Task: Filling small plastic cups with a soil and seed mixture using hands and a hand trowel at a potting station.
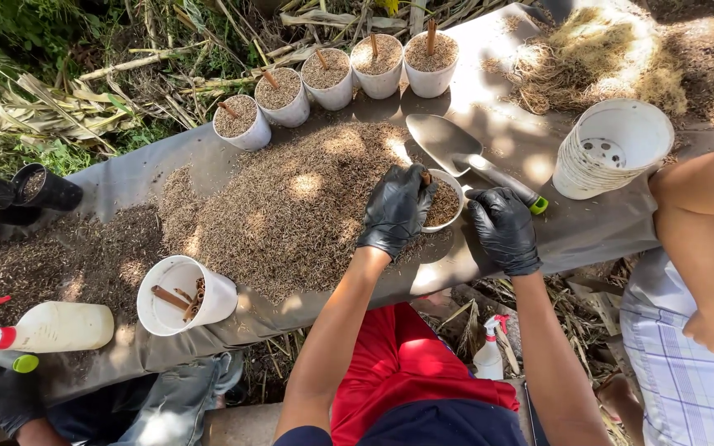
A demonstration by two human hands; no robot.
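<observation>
Both bare forearms reach forward from the lower edge of the view, and the 2 hands wear black gloves. The left hand [396, 211] lies palm down with its fingers curled and pressing downward, wrist slightly bent. The right hand [503, 229] sits close beside it, loosely cupped, its fingers bent inward toward the left

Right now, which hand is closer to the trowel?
Right. The right hand sits just below the trowel handle, nearly touching; the left hand is across the pot, farther away.
</observation>
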